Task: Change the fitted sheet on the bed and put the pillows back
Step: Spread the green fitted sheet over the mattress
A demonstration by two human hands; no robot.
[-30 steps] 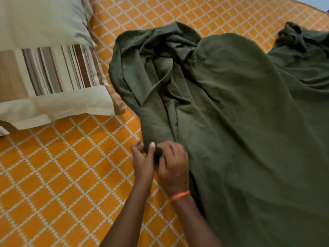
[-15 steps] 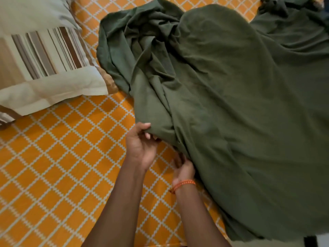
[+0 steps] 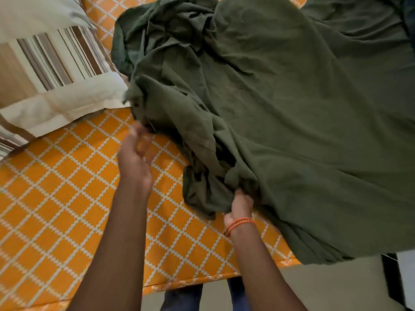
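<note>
A bed seen from above by the person standing at its edge. Left of the green sheet, two pillows lie on the bed: a plain pale pillow (image 3: 38,14) at the far corner and, nearer, a striped pillow (image 3: 51,79) in brown, cream and grey, its cream border touching the sheet's bunched edge. The mattress is covered by an orange fitted sheet (image 3: 56,198) with a white diamond grid. The left hand (image 3: 134,160) reaches toward the sheet's near fold, blurred, so I cannot tell whether its fingers are closed on the cloth. The right hand (image 3: 240,205), with an orange thread bracelet (image 3: 239,223) at the wrist, has its fingers curled into a gathered clump of the dark green sheet (image 3: 292,120). This sheet lies crumpled across the bed's right side and hangs over the near edge. Below that edge, a pale floor (image 3: 325,286) and blue trouser legs (image 3: 186,297)
</note>
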